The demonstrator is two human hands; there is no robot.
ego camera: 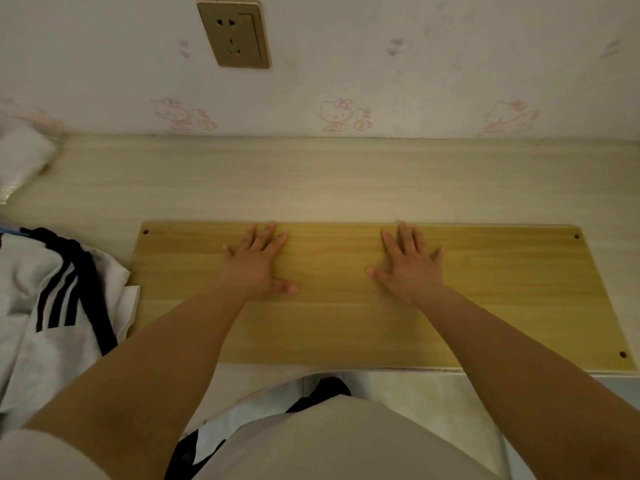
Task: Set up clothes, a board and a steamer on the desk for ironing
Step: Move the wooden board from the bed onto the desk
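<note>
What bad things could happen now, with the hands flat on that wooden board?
1. The board reaches the desk's near edge. If the left hand and right hand, both flat on it, pull it closer, it might tip off.
2. The white garment with black stripes is bunched at the left and partly hangs over the desk edge, so it could slide down.
3. No steamer is in view; its cord must reach the wall socket.

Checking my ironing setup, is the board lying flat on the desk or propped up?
Flat: the board lies flush on the desk, both hands pressing it.
</note>
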